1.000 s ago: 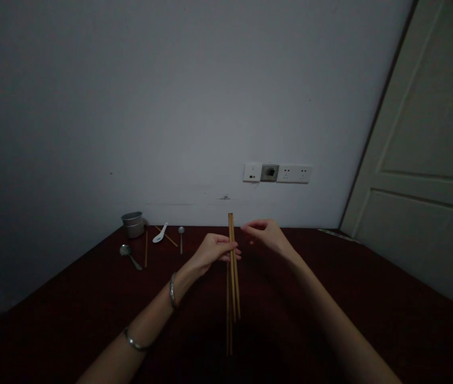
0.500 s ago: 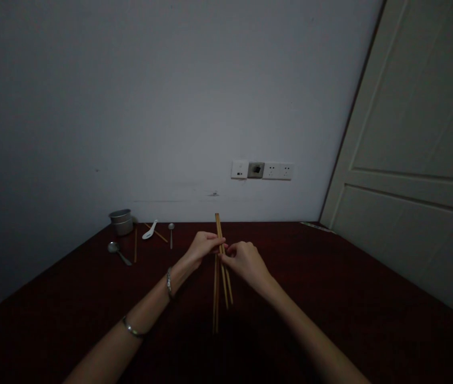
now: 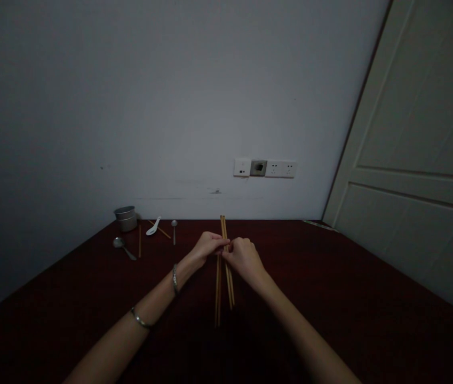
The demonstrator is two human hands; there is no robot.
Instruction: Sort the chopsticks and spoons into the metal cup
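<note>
Several wooden chopsticks [image 3: 230, 282] are in my hands at the middle of the dark red table. My left hand [image 3: 209, 245] pinches them near their upper part, its fingers closed. Right beside it, my right hand [image 3: 244, 256] is closed on the same chopsticks from the other side. Below the hands the sticks spread into two pairs; the left pair [image 3: 217, 293] reaches lower. Their thick ends point toward the wall. Whether the left pair is held or lies on the table, I cannot tell.
At the back left of the table [image 3: 290, 277] stand a metal cup [image 3: 126, 220], a large metal spoon [image 3: 124, 247], a white spoon [image 3: 153, 226], a small metal spoon [image 3: 174, 232] and loose chopsticks [image 3: 140, 242]. A wall with sockets [image 3: 281, 169] rises behind.
The two held chopsticks have drawn closer together at their lower ends. The whole view has shifted slightly, and both hands stay at the chopsticks.
</note>
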